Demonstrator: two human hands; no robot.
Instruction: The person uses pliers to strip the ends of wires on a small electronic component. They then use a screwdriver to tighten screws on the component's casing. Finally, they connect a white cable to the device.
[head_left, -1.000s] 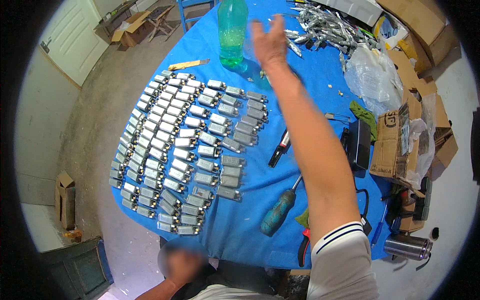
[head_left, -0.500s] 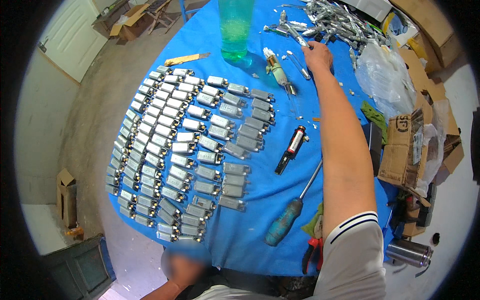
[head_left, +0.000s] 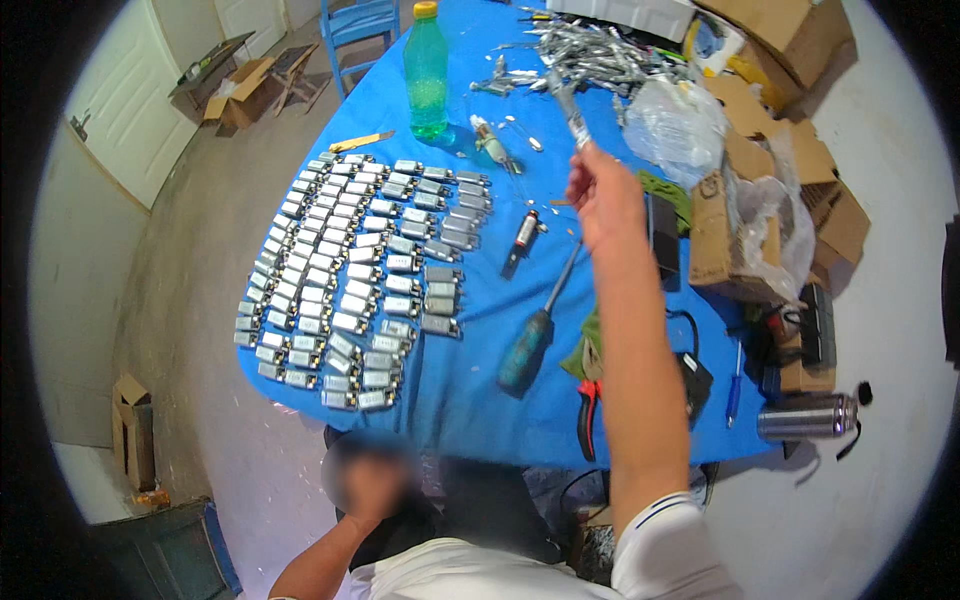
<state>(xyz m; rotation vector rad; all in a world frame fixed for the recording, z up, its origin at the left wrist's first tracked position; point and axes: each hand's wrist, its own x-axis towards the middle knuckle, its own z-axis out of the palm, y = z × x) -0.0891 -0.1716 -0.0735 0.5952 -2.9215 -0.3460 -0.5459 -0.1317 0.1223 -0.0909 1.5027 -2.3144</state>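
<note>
My right hand (head_left: 608,195) is raised over the far right part of the table, closed on the near end of a slim silvery piece (head_left: 570,112). The piece points away from me and is smeared by motion; its kind is unclear. Beyond it lies a heap of similar slim silvery pieces (head_left: 600,55). Near my lap is my left hand (head_left: 370,485), blurred so that its fingers cannot be read. Several small silver battery-like blocks (head_left: 330,250) with black ends lie in rows on the blue tablecloth (head_left: 470,400).
Between the rows and my right arm lie a screwdriver (head_left: 528,350), a black holder with a cylindrical cell (head_left: 521,240) and red-handled pliers (head_left: 588,410). A green bottle (head_left: 427,75) stands at the back. Cardboard boxes (head_left: 740,235), a plastic bag (head_left: 675,125) and a steel flask (head_left: 808,416) are at right.
My right hand has drawn back from beside the heap toward me, bringing the slim silvery piece along. The whole view has shifted, showing more of the room and lap. My left hand stays low.
</note>
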